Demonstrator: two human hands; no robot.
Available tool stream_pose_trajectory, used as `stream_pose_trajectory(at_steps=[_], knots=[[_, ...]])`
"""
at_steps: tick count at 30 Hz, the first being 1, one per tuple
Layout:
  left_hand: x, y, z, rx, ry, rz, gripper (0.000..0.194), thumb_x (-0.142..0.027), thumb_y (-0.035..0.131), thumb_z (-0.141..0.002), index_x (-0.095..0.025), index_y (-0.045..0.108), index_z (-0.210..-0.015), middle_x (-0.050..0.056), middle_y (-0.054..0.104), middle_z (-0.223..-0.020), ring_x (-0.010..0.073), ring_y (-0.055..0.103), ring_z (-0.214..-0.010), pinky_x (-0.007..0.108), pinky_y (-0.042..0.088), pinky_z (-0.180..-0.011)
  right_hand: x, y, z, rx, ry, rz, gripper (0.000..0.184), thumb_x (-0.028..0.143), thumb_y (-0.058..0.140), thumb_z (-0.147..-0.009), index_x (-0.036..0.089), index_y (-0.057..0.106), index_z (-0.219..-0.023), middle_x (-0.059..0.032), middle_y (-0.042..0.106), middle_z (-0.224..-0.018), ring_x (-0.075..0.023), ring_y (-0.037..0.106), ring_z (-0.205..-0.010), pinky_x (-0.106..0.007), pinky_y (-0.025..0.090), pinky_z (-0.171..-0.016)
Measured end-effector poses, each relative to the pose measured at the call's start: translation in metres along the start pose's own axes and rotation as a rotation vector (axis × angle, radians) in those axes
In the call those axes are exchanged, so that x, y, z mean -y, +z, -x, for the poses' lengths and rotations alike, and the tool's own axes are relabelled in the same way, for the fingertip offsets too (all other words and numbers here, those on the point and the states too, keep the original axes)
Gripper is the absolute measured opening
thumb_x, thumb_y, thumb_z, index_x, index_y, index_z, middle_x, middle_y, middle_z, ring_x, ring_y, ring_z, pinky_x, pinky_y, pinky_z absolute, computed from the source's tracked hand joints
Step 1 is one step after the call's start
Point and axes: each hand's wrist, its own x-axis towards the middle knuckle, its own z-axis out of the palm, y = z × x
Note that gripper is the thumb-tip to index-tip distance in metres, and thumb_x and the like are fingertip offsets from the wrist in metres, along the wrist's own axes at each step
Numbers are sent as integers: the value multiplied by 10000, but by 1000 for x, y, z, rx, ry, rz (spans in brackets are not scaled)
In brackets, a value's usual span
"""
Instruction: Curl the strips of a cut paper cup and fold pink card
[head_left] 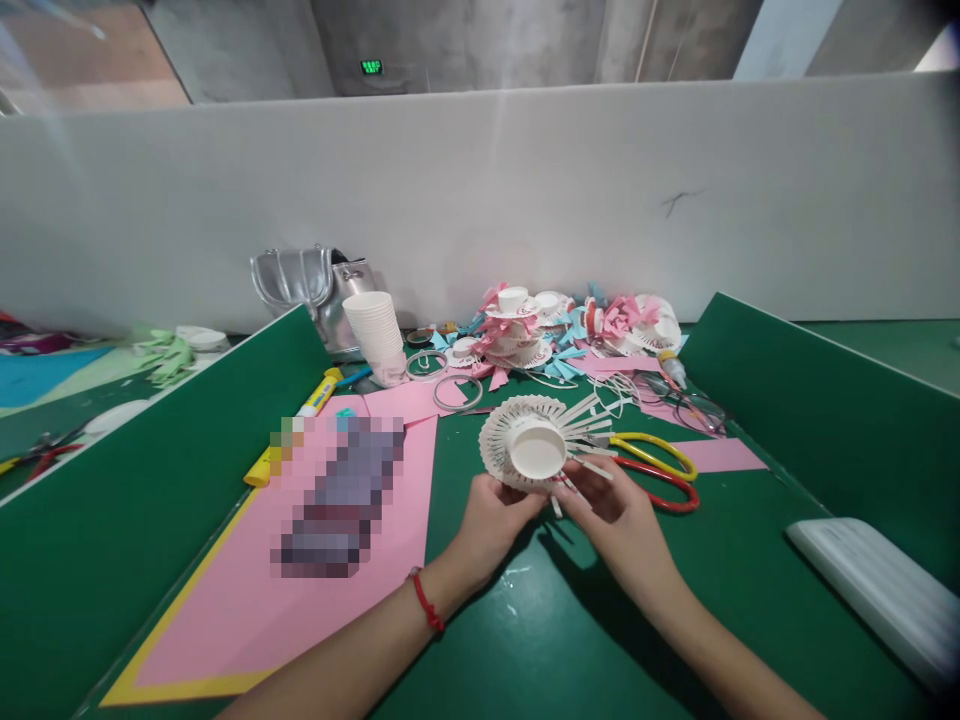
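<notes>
A: Why do both hands hold the white cut cup (538, 449)?
B: I think one hand keeps it still while the other can get at the strips. The left hand (491, 520) pinches the low edge of the frilly rim. The right hand (619, 510) has its fingers closed on the loose strips at the right side
A: Where is the cup?
B: Up over the green table (499, 665), in front of the person. Its round part faces up and toward the person, so the strips spread out all around and are easy to see
A: Do all the strips look the same?
B: No. The left part makes a neat frill. On the right they stick out straight, and maybe that is why the right hand is there
A: Why are the scissors (636, 437) so near?
B: They lie just behind the right hand, red and yellow handles pointing right. That looks handy for picking up
A: And the tall stack of cups (373, 330)?
B: It stands farther back on the left, beside the silver bag (292, 280). Maybe that leaves room for both hands to work
</notes>
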Motion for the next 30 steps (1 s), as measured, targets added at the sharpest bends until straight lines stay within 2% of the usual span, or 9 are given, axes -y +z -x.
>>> stream_pose_trajectory(at_steps=[4,10,16,22,30], knots=[[0,-1,0,-17,-17,-31,97,-174,673,-540,-109,604,-566,-21,545,-504,70,433,-475,191,348,-484,1,-4,-5,-30,97,-21,196,256,716,-551,165,567,-641,-5,612,-634,-142,585,-630,-251,476,-609],[3,-4,0,-4,-8,-103,163,-236,679,-569,-90,613,-597,-1,552,-538,67,416,-475,194,318,-465,8,-3,-5,-113,217,-59,258,282,757,-468,150,566,-581,9,596,-549,-128,569,-541,-247,464,-572],[10,-11,-4,-18,42,-109,208,-293,600,-679,-100,611,-602,26,566,-566,94,457,-529,216,344,-521,14,-4,-6,-171,229,-51,278,299,764,-435,154,565,-563,9,586,-533,-134,566,-536,-259,466,-575],[12,-14,-4,-36,41,-142,214,-298,624,-651,-109,621,-550,27,564,-528,111,471,-520,224,348,-510,11,-7,-7,-192,206,-11,310,346,763,-423,161,573,-584,-8,609,-562,-151,578,-547,-294,472,-597],[2,-6,0,26,37,-166,206,-298,655,-607,-102,613,-562,-1,530,-485,89,438,-468,209,333,-468,13,-4,-5,-157,214,-15,302,330,765,-428,157,564,-571,0,602,-553,-137,569,-542,-264,464,-572]])
